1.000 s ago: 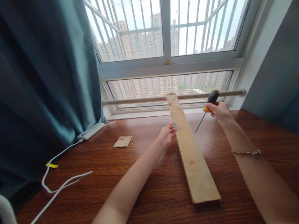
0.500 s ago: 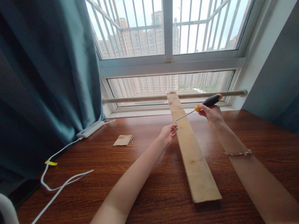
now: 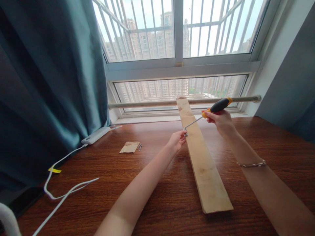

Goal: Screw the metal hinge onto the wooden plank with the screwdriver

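A long wooden board (image 3: pixel 201 160) slopes from the tabletop up onto the rail at the window. Against its left edge, my left hand (image 3: pixel 177 141) pinches a small metal bracket (image 3: pixel 185 133), partly covered by the fingertips. My right hand (image 3: pixel 221 122) is closed around a screwdriver (image 3: pixel 220 105) with a black and yellow handle. The screwdriver's shaft slants down to the left across the board, and its tip meets the bracket near my left fingertips. Whether a screw sits under the tip is too small to tell.
Left of the board lie a small cardboard piece (image 3: pixel 129 147) and some screws (image 3: pixel 140 147). A white power strip (image 3: pixel 96 135) with a white cable (image 3: pixel 66 195) rests near the blue curtain (image 3: pixel 54 82). The metal rail (image 3: pixel 147 104) crosses before the window.
The screwdriver handle has shifted slightly left and my right hand has turned with it. My left hand and the board hold their places.
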Demonstrator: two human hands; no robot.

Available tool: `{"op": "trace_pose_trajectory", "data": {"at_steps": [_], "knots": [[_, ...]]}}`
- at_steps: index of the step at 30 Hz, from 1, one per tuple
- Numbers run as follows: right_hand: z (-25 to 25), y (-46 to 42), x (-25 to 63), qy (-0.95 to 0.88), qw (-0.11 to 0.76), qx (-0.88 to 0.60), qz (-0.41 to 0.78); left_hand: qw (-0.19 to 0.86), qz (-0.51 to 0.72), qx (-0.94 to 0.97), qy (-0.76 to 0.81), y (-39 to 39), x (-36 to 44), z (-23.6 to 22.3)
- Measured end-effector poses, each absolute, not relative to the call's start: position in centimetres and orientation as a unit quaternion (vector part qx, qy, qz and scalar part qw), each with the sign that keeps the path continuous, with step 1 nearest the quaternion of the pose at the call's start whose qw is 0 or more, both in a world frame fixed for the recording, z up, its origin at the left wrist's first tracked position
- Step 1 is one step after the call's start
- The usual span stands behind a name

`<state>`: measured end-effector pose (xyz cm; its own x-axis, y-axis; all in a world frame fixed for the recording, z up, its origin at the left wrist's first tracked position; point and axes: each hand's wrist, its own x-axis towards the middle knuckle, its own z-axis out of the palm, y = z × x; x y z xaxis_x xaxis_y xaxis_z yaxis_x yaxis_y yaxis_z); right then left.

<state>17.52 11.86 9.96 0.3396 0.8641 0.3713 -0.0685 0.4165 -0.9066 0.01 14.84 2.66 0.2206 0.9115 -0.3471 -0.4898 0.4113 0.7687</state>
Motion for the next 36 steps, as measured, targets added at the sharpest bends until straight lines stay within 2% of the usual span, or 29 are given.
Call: {"op": "trace_pose_trajectory", "data": {"at_steps": [7, 13, 15, 32, 36], "knots": [[11.3, 10.6, 17.6, -0.535, 0.637, -0.408, 0.376, 0.725, 0.478, 0.269, 0.415, 14.9, 0.0, 2.7], [10.9, 10.5, 15.9, -0.489, 0.667, -0.545, 0.141, 0.717, 0.478, 0.278, 0.424, 14.8, -0.1, 2.8], [10.8, 10.4, 15.8, -0.478, 0.677, -0.550, 0.101, 0.717, 0.472, 0.283, 0.428, 14.8, -0.2, 2.9], [10.7, 10.4, 16.0, -0.519, 0.625, -0.572, 0.114, 0.717, 0.459, 0.293, 0.435, 14.7, -0.2, 3.0], [10.8, 10.4, 16.0, -0.542, 0.638, -0.513, 0.192, 0.716, 0.462, 0.295, 0.433, 14.6, -0.2, 3.1]]}}
